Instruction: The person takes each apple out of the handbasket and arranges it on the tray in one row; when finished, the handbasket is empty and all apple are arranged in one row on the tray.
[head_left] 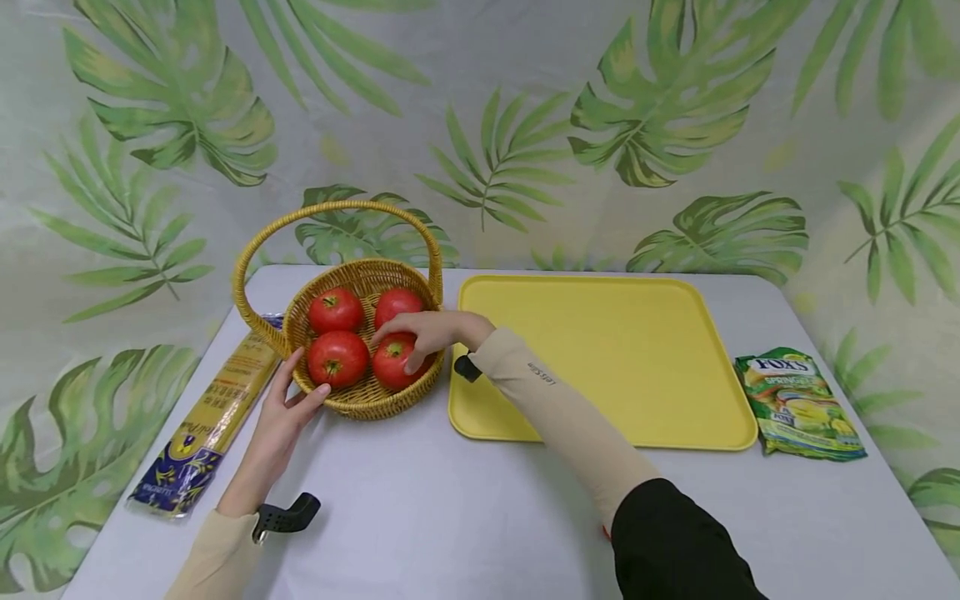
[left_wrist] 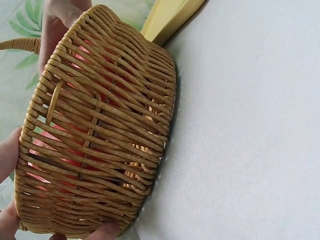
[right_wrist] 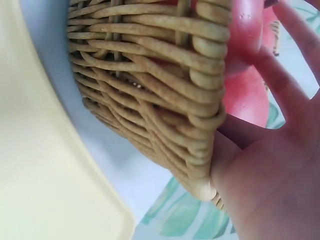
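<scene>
Fingers of the right hand (head_left: 427,332) curl over the near-right red fruit (head_left: 392,367) in my head view, while those of the left hand (head_left: 288,417) grip the wicker basket (head_left: 360,410) by its rim. I am looking down on a white-covered table (head_left: 420,517) backed by a leaf-printed curtain (head_left: 510,50). On it I have the basket at far left, a yellow tray (head_left: 592,358) just right of it, a spaghetti packet (head_left: 213,417) at left and a green FOX'S bag (head_left: 802,404) beside the tray's right edge. The near-right fruit sits inside the basket, under the right hand; three more red fruits (head_left: 338,359) lie to its left and far side. I see the right thumb on its near side, fingers partly bent; the left thumb and forefinger spread along the rim.
</scene>
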